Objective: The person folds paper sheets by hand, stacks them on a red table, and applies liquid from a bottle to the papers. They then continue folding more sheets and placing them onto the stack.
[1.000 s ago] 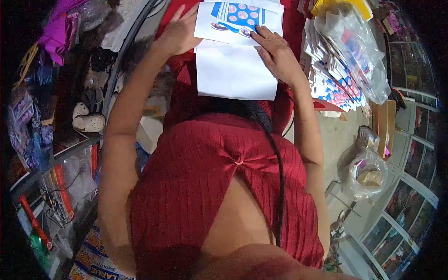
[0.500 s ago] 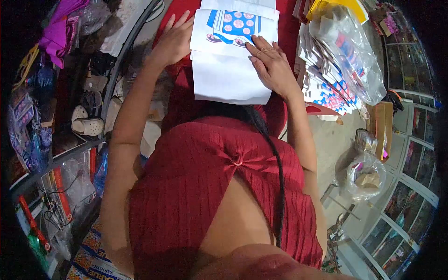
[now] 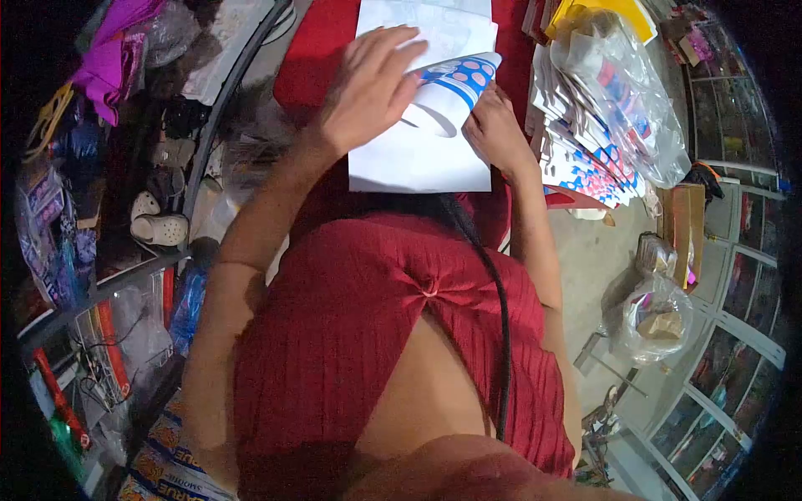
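A printed sheet (image 3: 464,80) with blue bands and pink dots is lifted and curled above a stack of white paper (image 3: 418,163). My left hand (image 3: 372,88) is over the left side of the paper, fingers stretched out and the thumb right at the curled sheet. On the other side, my right hand (image 3: 501,134) rests at the right edge of the paper, its fingertips partly hidden behind the curl; I cannot tell whether they grip it. The paper lies on a red surface (image 3: 313,67) in front of my body.
At right, a stack of printed sheets (image 3: 576,108) is partly covered by a clear plastic bag (image 3: 622,92). A clear bag with contents (image 3: 656,321) stands on the floor. To the left are a dark metal rail (image 3: 219,117) and a pale clog (image 3: 159,230).
The printed sheet has gone from lying flat to lifted and curled. My left hand has moved right over the paper; my right hand has moved slightly to the right edge.
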Action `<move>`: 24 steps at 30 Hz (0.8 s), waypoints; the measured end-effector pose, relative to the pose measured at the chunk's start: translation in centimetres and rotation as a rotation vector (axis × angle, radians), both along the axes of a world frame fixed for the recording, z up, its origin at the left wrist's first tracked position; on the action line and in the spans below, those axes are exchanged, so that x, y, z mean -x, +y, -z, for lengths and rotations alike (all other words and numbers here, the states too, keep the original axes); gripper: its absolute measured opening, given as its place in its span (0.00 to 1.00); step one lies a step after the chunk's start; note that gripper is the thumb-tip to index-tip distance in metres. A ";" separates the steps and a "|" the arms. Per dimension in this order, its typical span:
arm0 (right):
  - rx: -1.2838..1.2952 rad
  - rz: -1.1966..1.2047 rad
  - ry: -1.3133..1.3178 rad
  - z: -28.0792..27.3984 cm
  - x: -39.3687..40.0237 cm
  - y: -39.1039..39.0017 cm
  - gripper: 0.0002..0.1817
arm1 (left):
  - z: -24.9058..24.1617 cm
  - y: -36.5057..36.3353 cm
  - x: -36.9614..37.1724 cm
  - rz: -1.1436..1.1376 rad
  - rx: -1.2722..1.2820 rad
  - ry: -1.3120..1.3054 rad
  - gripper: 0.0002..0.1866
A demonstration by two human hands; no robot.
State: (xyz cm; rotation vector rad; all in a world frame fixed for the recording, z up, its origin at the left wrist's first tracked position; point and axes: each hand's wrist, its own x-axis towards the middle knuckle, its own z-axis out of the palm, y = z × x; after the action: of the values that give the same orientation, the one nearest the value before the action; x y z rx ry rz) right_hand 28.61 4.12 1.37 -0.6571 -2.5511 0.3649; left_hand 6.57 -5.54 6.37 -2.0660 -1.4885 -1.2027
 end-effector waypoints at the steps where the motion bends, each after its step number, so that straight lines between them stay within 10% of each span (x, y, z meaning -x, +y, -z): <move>1: 0.000 0.008 0.003 0.0 0.0 0.1 0.13 | -0.5 -0.8 -0.3 0.008 0.000 0.003 0.11; 8: 0.131 0.016 -0.195 -1.3 0.2 -0.2 0.14 | -2.2 -4.9 -4.3 0.615 0.673 0.026 0.07; 15: 0.063 0.003 -0.019 -0.5 0.2 -0.3 0.19 | 2.8 2.2 -0.1 0.115 0.299 0.086 0.20; 24: -0.006 0.094 -0.006 -0.6 0.4 -0.9 0.18 | 5.5 1.8 1.1 -0.167 0.467 0.307 0.26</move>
State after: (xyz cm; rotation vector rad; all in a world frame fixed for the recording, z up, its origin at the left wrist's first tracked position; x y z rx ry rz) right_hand 28.19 3.18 1.97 -0.7740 -2.5157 0.3236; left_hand 5.50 -3.76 0.87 -2.2191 -1.8649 -0.4742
